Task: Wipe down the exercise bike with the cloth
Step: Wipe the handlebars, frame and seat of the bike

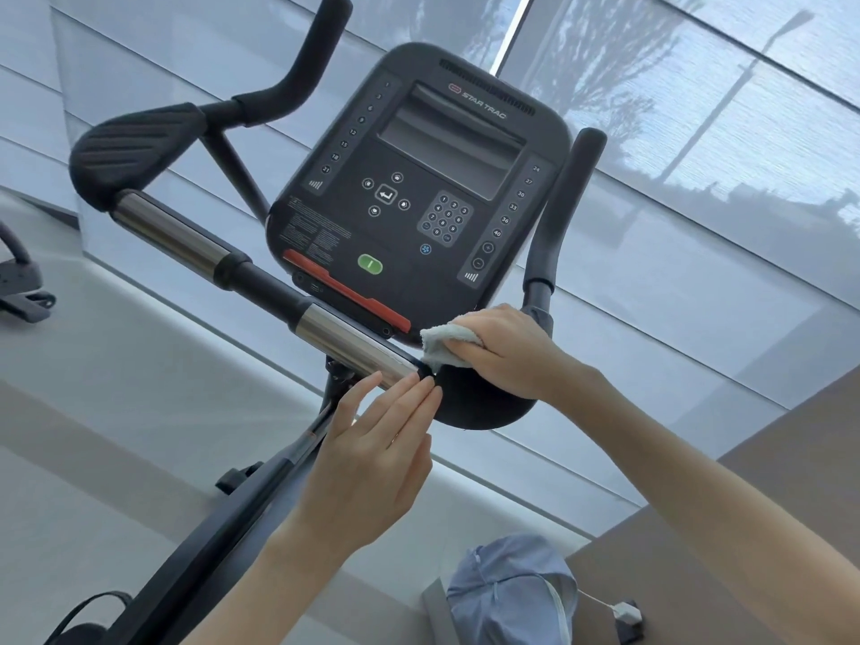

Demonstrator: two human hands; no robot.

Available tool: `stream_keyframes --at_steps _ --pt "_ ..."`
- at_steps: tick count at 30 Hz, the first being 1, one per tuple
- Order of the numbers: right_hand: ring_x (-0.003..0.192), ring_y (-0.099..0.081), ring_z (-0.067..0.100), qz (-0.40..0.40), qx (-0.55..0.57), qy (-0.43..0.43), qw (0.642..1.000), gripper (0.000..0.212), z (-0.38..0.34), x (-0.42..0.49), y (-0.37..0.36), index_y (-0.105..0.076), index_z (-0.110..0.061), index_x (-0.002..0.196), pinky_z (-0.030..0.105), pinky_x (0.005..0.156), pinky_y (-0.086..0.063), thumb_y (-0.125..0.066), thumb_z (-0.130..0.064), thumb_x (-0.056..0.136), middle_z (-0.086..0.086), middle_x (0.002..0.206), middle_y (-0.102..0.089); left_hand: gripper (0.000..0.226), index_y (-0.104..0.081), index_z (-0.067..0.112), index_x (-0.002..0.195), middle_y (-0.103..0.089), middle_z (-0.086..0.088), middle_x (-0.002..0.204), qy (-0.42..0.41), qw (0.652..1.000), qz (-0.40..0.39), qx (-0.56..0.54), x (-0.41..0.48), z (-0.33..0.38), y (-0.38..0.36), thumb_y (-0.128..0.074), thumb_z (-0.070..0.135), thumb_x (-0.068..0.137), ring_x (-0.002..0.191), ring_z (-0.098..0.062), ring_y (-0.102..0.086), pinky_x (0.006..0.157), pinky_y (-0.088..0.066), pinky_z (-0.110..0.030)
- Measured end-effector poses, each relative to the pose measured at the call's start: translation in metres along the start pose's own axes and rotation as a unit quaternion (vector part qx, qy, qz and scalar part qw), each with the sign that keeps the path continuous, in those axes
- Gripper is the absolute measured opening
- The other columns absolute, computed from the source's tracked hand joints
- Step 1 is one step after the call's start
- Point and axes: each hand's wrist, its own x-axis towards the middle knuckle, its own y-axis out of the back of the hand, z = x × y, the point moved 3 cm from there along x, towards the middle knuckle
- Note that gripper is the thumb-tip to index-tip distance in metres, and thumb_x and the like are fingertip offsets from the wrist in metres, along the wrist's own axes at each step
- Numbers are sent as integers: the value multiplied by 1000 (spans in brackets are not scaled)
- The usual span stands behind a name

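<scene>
Head view of the exercise bike, seen from above and tilted. We see the console at centre, dark-screened, with a green button and a red strip along its lower edge. Below the console the handlebar runs diagonally, carrying two chrome grip sections, one towards its left end and one nearer us, and ending in a ribbed black pad at the left and a second black pad at the right. The cloth, a small white wad, lies on top of the right pad, just beside the end of the nearer chrome section and just under the console's lower right corner. The right hand lies over the cloth with its fingers bent round it, holding it against the pad. The left hand is flat and holds nothing: we note straight, closed fingers whose tips touch the junction of the chrome section and the right pad, thumb raised alongside. Beyond the bike hangs a translucent window blind. At the lower edge of the view lies a pale blue garment.
</scene>
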Motion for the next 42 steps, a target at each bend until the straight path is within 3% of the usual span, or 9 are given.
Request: stream_keyframes --at_steps 5,10,12,15,19,24,31,38,42 --pt "64 -52 16 1 62 -19 998 36 -15 0 -2 -43 -33 63 42 67 -46 -42 -25 98 -11 61 -52 33 -66 5 118 -64 -8 124 -5 1000 11 -1 -1 -1 3 -56 15 88 119 -19 -58 109 -33 -44" --pt "89 -61 -9 104 297 -77 946 27 -5 -12 12 -64 -52 97 3 76 -40 -43 -35 96 -30 89 -67 33 -66 5 118 -63 -7 125 1 1000 11 -14 -1 -1 3 -56 16 88 119 -19 -58 105 -37 -46" --pt "92 -58 -14 174 277 -84 941 29 15 -16 26 -63 -52 103 0 78 -36 -42 -34 95 -37 90 -64 34 -66 6 119 -63 -7 125 3 1000 6 -11 -1 -1 3 -55 18 88 119 -19 -57 105 -38 -47" --pt "109 -56 4 198 148 -68 967 26 45 -27 26 -69 -26 109 16 100 -34 -46 -19 99 -21 111 -63 35 -66 7 119 -63 -7 126 3 1000 -4 0 -1 0 3 -55 19 89 120 -19 -57 105 -36 -46" --pt "135 -31 18 108 113 -126 980 27 58 -39 -7 -61 -23 123 37 115 -19 -48 -23 99 -3 142 -44 34 -66 6 119 -63 -8 125 3 1000 -5 5 0 1 3 -52 18 90 119 -19 -58 106 -36 -46" --pt "126 -41 19 172 141 -93 970 30 40 -47 -6 -62 -16 120 30 111 -24 -46 -5 97 -4 134 -52 33 -67 5 116 -65 -9 121 7 1000 4 1 3 3 7 -52 17 90 115 -21 -60 104 -37 -46" --pt "133 -40 24 202 100 -49 973 31 0 -77 -25 -59 -7 124 54 109 -27 -47 -10 96 4 135 -54 36 -65 2 117 -65 -12 121 29 999 3 -22 4 4 11 -46 17 91 115 -24 -60 105 -35 -45" --pt "131 -43 21 216 112 33 969 31 -34 -100 -38 -59 -8 124 52 110 -28 -45 -12 97 5 132 -55 40 -61 1 122 -61 -14 127 50 999 -15 -4 2 0 9 -43 21 92 119 -29 -56 105 -37 -52" --pt "119 -50 9 343 218 -51 912 33 -4 -96 -5 -57 -12 121 37 101 -40 -54 1 91 -12 123 -56 41 -62 2 121 -62 -14 125 48 999 -13 4 5 1 10 -39 21 93 118 -28 -58 103 -39 -54"
